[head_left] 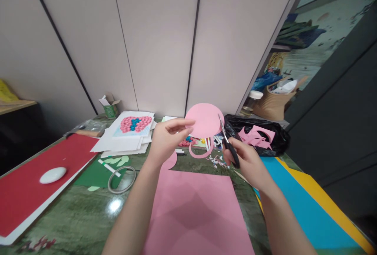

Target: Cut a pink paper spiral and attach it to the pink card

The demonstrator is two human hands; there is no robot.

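My left hand [171,135] pinches the left edge of a round pink paper disc [204,119], held up above the table. In my right hand [243,159] is a pair of scissors [231,149] with black handles. Their blades point up and lie at the disc's right edge. A thin curved strip of pink paper [201,155] hangs in a loop below the disc. Under my forearms a large pink sheet [197,204] lies flat, with a smaller round pink piece [170,161] at its far left corner.
Left are a red sheet [44,164] with a white oval object [53,175], a green sheet [91,174], a tape ring [122,179] and stacked papers [120,143]. Right are a black bag [281,141] holding pink scraps [257,137], and blue [306,204] and yellow sheets [319,194].
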